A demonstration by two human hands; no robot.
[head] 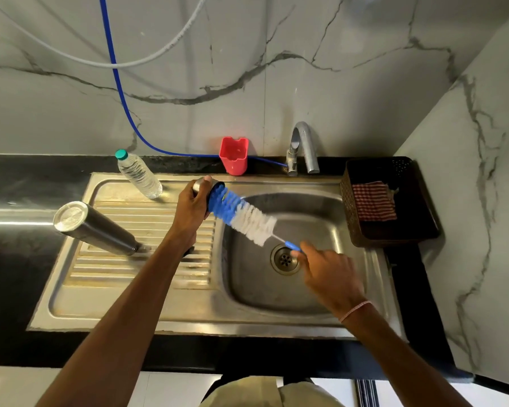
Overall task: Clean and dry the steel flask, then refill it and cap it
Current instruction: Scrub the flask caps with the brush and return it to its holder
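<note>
Steel flask (94, 227) leaned mouth-down on drainboard (115, 277). I noted left hand (190, 210) fingers wrapped round its cap (207, 186), right hand (332, 277) fingers pinching bottle brush (241, 214) handle. Risk: hard scrubbing slips the wet cap into basin (276, 292); elbow topples flask.

left hand (190, 210) grips round steel-and-black flask cap (200, 186) at 10 o'clock of round sink drain (284, 260). right hand (329, 274) at 4 o'clock pinches handle of blue-and-white bristle bottle brush (241, 214), blue tip in cap. cylindrical steel flask (94, 227) mouth-down on ribbed stainless drainboard (147, 218), 9 o'clock.
</note>
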